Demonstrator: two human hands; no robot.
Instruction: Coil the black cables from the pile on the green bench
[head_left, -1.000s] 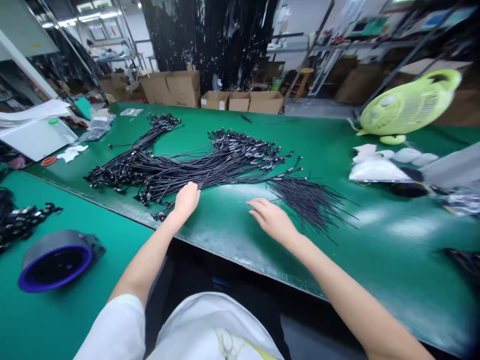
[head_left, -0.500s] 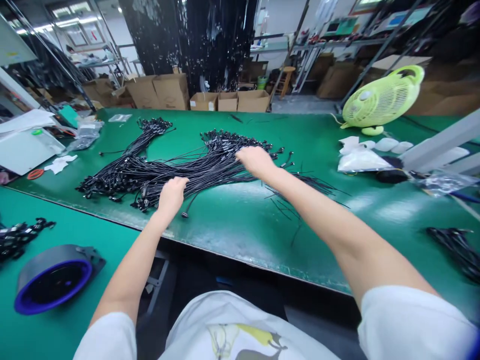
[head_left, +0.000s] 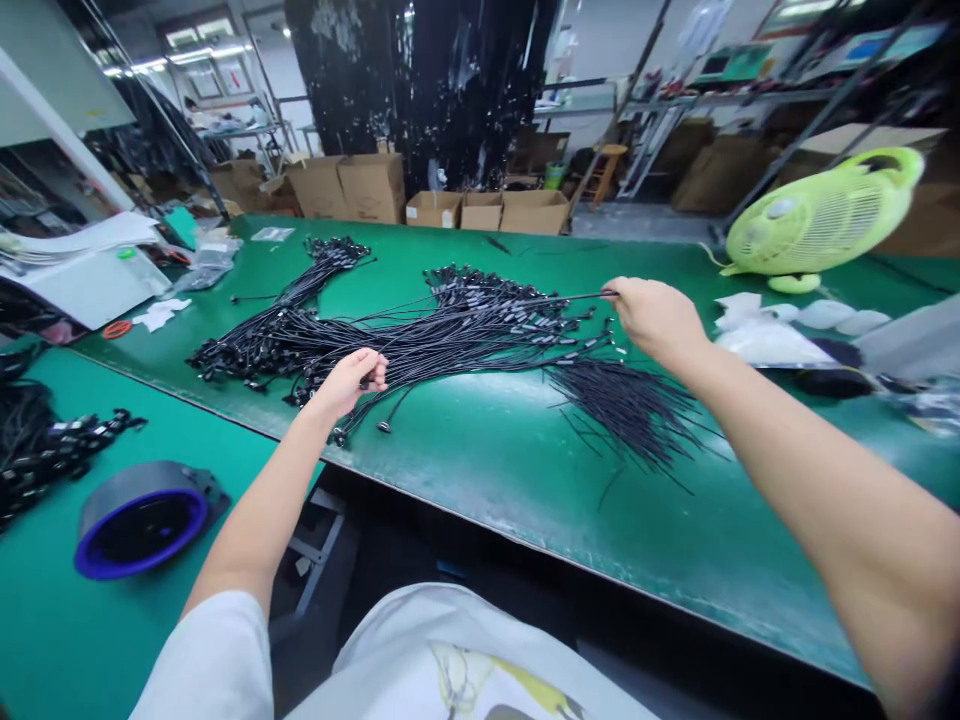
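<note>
A large bundle of black cables [head_left: 420, 345] lies across the green table, with small connectors at both ends. My right hand [head_left: 652, 312], to the right of the bundle, pinches the end of a thin black cable [head_left: 577, 296] stretched out leftward toward the pile. At the bundle's near left end, my left hand [head_left: 352, 382] is closed, with something dark between its fingers that looks like a cable. Just below it a connector [head_left: 339, 437] rests near the table edge. Beneath my right hand lies a fanned heap of thin black strands [head_left: 630, 410].
A green fan [head_left: 825, 225] stands at the back right, beside white plastic bags [head_left: 772, 335]. On the lower left table are a grey and blue round object [head_left: 142, 525] and more black cables [head_left: 75, 445]. Orange scissors handles [head_left: 117, 329] lie farther left. Cardboard boxes [head_left: 371, 188] stand behind.
My right hand has moved right, away from the bundle, drawing out a thin cable. My left hand stays by the near left connectors. The view has turned slightly left.
</note>
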